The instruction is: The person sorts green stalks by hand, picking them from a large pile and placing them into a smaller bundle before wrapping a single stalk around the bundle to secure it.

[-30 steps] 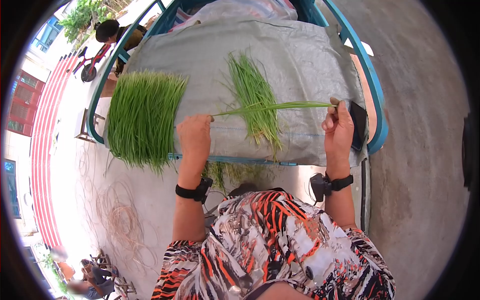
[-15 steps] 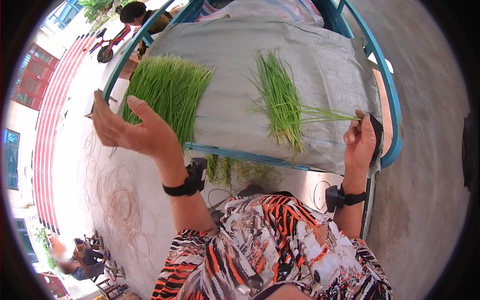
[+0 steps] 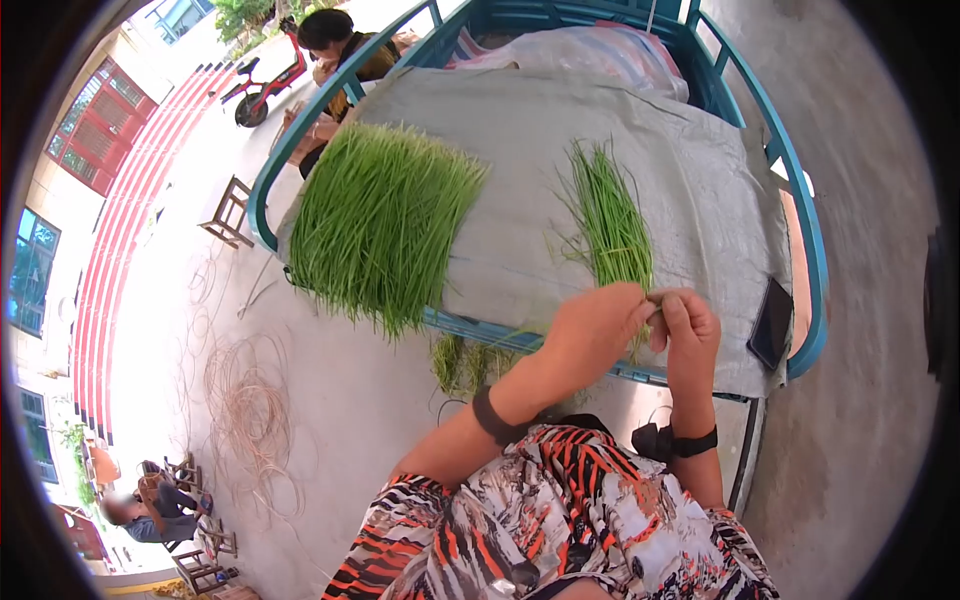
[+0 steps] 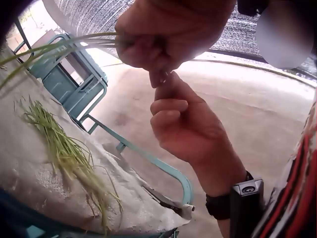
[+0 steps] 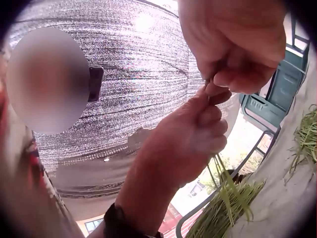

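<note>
Fingertips of the left hand (image 3: 595, 335) and the right hand (image 3: 690, 335) meet above the cloth's front edge. In the left wrist view the left hand (image 4: 171, 32) grips a few long green blades (image 4: 74, 40) that trail away from its fist. The right hand (image 4: 190, 119) pinches at their ends, largely hidden between the fingers. Blades (image 5: 230, 191) also hang below the left hand (image 5: 183, 141) in the right wrist view, beside the right hand (image 5: 237, 44). A small loose bunch (image 3: 612, 225) lies just behind the hands, and a wide thick pile (image 3: 385, 220) at the left.
Grey cloth (image 3: 530, 130) covers the bed of a blue-framed cart (image 3: 800, 215). A dark phone (image 3: 771, 322) lies at its right edge. Coiled strands (image 3: 245, 405) and a wooden stool (image 3: 230, 212) are on the ground at left. Other people sit beyond the cart and at lower left.
The left hand swung out to the left, open, and has come back across to the right hand. The right hand has moved nearer the cloth's front edge, away from the phone. The head view has shifted.
</note>
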`<action>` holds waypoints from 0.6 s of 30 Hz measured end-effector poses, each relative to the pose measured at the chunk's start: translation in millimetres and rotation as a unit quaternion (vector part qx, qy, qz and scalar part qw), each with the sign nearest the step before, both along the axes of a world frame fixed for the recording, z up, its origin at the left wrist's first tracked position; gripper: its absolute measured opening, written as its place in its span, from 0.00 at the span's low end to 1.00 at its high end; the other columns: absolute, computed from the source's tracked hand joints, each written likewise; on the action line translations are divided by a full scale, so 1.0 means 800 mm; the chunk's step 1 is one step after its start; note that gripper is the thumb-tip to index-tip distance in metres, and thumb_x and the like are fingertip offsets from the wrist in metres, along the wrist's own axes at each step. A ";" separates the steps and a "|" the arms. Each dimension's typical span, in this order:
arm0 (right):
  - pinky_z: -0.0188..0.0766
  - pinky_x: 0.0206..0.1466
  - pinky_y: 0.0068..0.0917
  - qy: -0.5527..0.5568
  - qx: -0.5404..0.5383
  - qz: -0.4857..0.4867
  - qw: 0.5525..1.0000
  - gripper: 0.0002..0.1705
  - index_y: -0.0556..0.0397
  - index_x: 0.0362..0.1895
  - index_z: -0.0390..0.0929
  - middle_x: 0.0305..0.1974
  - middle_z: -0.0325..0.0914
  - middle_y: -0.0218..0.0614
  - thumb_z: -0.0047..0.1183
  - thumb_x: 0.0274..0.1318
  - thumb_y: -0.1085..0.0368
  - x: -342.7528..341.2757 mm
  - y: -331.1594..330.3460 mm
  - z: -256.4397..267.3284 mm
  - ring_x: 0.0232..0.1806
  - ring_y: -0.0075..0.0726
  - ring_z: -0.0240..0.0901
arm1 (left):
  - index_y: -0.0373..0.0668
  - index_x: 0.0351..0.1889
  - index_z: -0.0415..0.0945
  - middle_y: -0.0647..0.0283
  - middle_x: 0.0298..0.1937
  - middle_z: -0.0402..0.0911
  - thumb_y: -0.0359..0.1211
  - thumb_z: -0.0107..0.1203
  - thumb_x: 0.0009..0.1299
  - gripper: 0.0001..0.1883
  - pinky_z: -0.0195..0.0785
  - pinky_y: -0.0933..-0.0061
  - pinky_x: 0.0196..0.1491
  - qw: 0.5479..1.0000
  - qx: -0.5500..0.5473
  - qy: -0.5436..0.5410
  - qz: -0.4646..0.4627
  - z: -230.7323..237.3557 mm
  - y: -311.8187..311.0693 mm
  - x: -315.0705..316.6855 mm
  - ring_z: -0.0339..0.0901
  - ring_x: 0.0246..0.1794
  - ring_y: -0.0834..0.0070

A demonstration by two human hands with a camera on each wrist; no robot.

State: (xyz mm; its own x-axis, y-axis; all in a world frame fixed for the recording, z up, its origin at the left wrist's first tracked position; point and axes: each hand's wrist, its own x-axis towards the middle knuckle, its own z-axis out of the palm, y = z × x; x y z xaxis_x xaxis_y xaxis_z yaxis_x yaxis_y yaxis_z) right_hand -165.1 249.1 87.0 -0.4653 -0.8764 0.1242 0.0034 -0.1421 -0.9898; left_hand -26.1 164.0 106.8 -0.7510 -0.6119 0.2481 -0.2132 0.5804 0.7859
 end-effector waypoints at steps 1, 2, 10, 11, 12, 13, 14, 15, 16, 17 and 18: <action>0.58 0.22 0.14 -0.046 0.005 -0.016 0.999 0.15 0.57 0.36 0.77 0.24 0.73 0.26 0.46 0.66 0.58 -0.001 0.002 -0.003 0.18 0.15 0.61 | 0.38 0.34 0.69 0.54 0.32 0.73 0.36 0.47 0.71 0.10 0.63 0.58 0.33 1.000 -0.008 -0.002 -0.022 0.003 0.003 0.010 0.71 0.33 0.52; 0.58 0.21 0.15 -0.089 -0.018 -0.044 0.995 0.15 0.56 0.36 0.76 0.24 0.72 0.25 0.46 0.66 0.57 -0.007 -0.001 -0.004 0.18 0.15 0.60 | 0.39 0.34 0.68 0.55 0.32 0.73 0.36 0.47 0.71 0.10 0.64 0.58 0.33 0.999 -0.017 -0.004 -0.043 0.006 0.005 0.023 0.71 0.33 0.52; 0.61 0.20 0.16 -0.209 -0.029 -0.068 0.975 0.13 0.52 0.36 0.73 0.24 0.71 0.26 0.45 0.67 0.57 -0.007 -0.007 -0.030 0.17 0.16 0.59 | 0.43 0.32 0.65 0.59 0.30 0.72 0.35 0.47 0.69 0.07 0.67 0.62 0.25 0.972 0.007 -0.071 -0.224 0.030 0.080 0.071 0.74 0.27 0.58; 0.61 0.20 0.16 -0.219 -0.027 -0.054 0.974 0.13 0.52 0.35 0.73 0.23 0.71 0.26 0.45 0.67 0.57 -0.002 -0.005 -0.036 0.17 0.16 0.60 | 0.43 0.32 0.64 0.59 0.30 0.72 0.35 0.47 0.69 0.07 0.67 0.62 0.24 0.965 0.031 -0.072 -0.250 0.029 0.084 0.073 0.74 0.27 0.59; 0.61 0.20 0.16 -0.218 -0.014 -0.058 0.974 0.13 0.52 0.35 0.73 0.23 0.71 0.26 0.45 0.67 0.57 0.002 -0.004 -0.039 0.17 0.16 0.60 | 0.43 0.32 0.64 0.60 0.30 0.72 0.35 0.47 0.69 0.07 0.66 0.61 0.24 0.957 0.056 -0.071 -0.275 0.028 0.090 0.075 0.74 0.27 0.60; 0.61 0.20 0.17 -0.217 -0.003 -0.060 0.974 0.12 0.52 0.35 0.73 0.23 0.71 0.26 0.45 0.67 0.57 0.004 -0.007 -0.041 0.17 0.16 0.60 | 0.42 0.34 0.65 0.60 0.30 0.72 0.35 0.48 0.67 0.07 0.67 0.62 0.23 0.956 0.025 -0.077 -0.281 0.027 0.095 0.079 0.75 0.26 0.61; 0.61 0.20 0.17 -0.215 0.008 -0.062 0.975 0.12 0.52 0.35 0.73 0.23 0.71 0.26 0.45 0.66 0.58 0.007 -0.010 -0.043 0.17 0.17 0.60 | 0.42 0.34 0.65 0.60 0.29 0.72 0.34 0.48 0.66 0.07 0.67 0.62 0.23 0.954 0.014 -0.076 -0.289 0.025 0.098 0.082 0.75 0.26 0.61; 0.61 0.20 0.17 -0.218 0.008 -0.071 0.973 0.12 0.52 0.35 0.73 0.23 0.71 0.26 0.46 0.66 0.58 0.009 -0.010 -0.044 0.17 0.17 0.60 | 0.41 0.35 0.65 0.60 0.29 0.72 0.34 0.49 0.65 0.07 0.67 0.62 0.23 0.952 0.004 -0.075 -0.295 0.023 0.102 0.086 0.75 0.26 0.61; 0.61 0.20 0.17 -0.222 0.008 -0.076 0.972 0.12 0.52 0.35 0.73 0.23 0.71 0.26 0.46 0.66 0.58 0.010 -0.011 -0.046 0.17 0.17 0.60 | 0.41 0.35 0.65 0.60 0.29 0.72 0.34 0.49 0.64 0.08 0.67 0.62 0.23 0.951 -0.006 -0.075 -0.301 0.022 0.102 0.089 0.75 0.26 0.61; 0.61 0.20 0.17 -0.225 0.009 -0.080 0.971 0.12 0.52 0.35 0.73 0.23 0.71 0.26 0.46 0.66 0.58 0.011 -0.011 -0.048 0.17 0.17 0.60 | 0.41 0.35 0.65 0.60 0.29 0.72 0.34 0.49 0.65 0.08 0.67 0.62 0.23 0.947 0.003 -0.067 -0.313 0.021 0.099 0.090 0.75 0.26 0.61; 0.61 0.20 0.17 -0.229 0.012 -0.085 0.970 0.12 0.52 0.35 0.73 0.23 0.71 0.26 0.46 0.66 0.58 0.011 -0.010 -0.051 0.17 0.17 0.60 | 0.40 0.35 0.65 0.59 0.29 0.72 0.34 0.49 0.65 0.08 0.67 0.62 0.23 0.944 0.014 -0.060 -0.326 0.021 0.097 0.092 0.75 0.26 0.61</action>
State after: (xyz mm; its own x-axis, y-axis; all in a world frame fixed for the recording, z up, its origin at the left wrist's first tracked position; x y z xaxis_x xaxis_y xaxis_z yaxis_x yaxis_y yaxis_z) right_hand -156.2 241.4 46.0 -0.6056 -0.7817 -0.1490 0.4222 -0.1568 -0.8928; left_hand 47.4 241.4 123.2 -0.9916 -0.0163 0.1281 0.0930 0.5978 0.7962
